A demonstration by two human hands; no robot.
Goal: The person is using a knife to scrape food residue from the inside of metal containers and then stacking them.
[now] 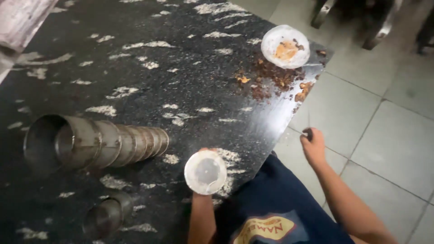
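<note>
My left hand (203, 151) holds a small round clear plastic lid (205, 172) upright over the near edge of a black speckled stone table (149, 86); the lid hides most of the fingers. My right hand (313, 145) hangs off the table's right side over the tiled floor, fingers curled around a thin dark stick-like thing (308, 129) that I cannot make out. At the far corner lies a white round container (285, 46) with orange-brown food remains, and brown crumbs (275, 81) are scattered beside it.
A row of nested steel cups (99, 142) lies on its side at the left of the table. A single steel cup (106, 217) lies near the front edge. Grey floor tiles (384, 135) stretch to the right, with metal chair legs (357, 20) at the top.
</note>
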